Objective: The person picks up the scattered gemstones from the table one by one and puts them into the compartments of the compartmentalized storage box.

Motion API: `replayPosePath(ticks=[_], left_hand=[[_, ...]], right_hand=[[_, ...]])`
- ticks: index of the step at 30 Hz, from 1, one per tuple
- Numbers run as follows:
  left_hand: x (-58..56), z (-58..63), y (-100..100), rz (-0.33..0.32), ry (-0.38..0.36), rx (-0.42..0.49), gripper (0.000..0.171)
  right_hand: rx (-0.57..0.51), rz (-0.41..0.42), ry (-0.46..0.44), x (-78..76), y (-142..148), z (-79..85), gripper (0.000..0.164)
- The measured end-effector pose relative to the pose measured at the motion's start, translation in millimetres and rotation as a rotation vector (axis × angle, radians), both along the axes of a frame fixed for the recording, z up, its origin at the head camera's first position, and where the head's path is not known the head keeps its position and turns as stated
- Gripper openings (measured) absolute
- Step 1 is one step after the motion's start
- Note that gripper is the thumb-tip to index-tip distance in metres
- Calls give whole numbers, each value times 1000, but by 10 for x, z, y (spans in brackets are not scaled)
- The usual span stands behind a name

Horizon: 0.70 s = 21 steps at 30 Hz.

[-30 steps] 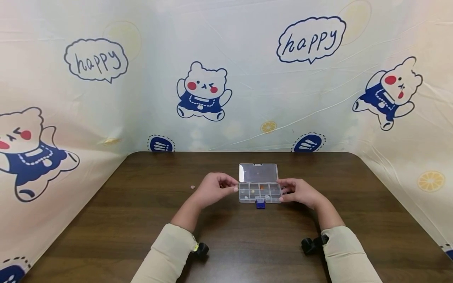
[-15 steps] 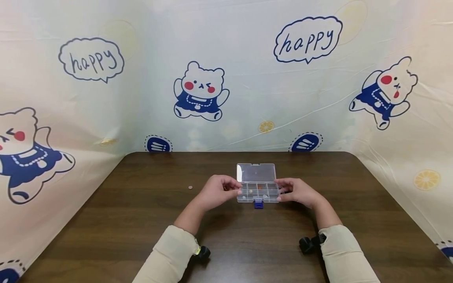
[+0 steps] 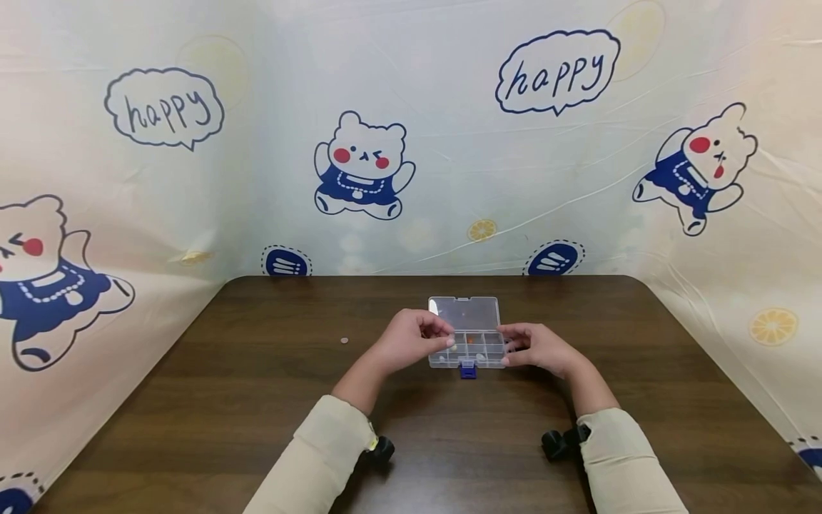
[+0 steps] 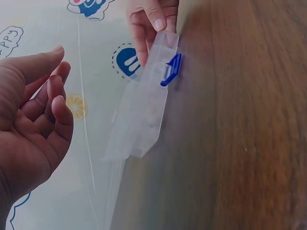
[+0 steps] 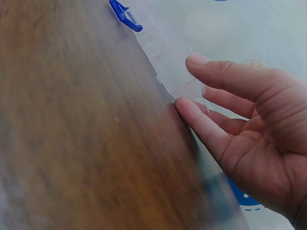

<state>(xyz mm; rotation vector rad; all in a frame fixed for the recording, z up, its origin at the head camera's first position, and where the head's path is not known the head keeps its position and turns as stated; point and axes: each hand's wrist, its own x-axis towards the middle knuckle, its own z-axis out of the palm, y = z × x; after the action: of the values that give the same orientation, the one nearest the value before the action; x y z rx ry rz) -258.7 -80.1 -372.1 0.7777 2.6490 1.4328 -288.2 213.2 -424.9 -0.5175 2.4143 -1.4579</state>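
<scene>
A clear plastic compartment box (image 3: 496,351) sits on the table with its transparent lid (image 3: 475,312) raised at the back and a blue latch (image 3: 468,372) hanging at the front. My right hand (image 3: 546,349) grips its right end between thumb and fingers. Over the left compartments hovers my left hand (image 3: 414,341), thumb and index fingertips close together; I cannot tell whether something tiny is between them. Inside the box lie small pieces, among them an orange one (image 3: 471,340) and a whitish one (image 3: 480,356). In the left wrist view, the left hand (image 4: 36,105) has its fingers bent.
One small pale round piece (image 3: 344,340) lies on the dark wooden table (image 3: 282,400), left of the box. Behind the table hangs a cloth backdrop (image 3: 449,164) printed with bears. Black wrist cameras sit at both sleeves.
My left hand has moved right, from beside the box's left end to above its left compartments. The right hand keeps its grip on the right end. The view has shifted slightly.
</scene>
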Motion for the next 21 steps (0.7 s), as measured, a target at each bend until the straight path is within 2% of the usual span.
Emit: replayPosePath(ticks=[14, 21], left_hand=[[-114, 19, 142, -1, -23, -20, 18], [-146, 44, 214, -25, -42, -24, 22]], right_hand=[[-9, -9, -19, -7, -5, -3, 68], [-16, 5, -12, -1, -12, -4, 68]])
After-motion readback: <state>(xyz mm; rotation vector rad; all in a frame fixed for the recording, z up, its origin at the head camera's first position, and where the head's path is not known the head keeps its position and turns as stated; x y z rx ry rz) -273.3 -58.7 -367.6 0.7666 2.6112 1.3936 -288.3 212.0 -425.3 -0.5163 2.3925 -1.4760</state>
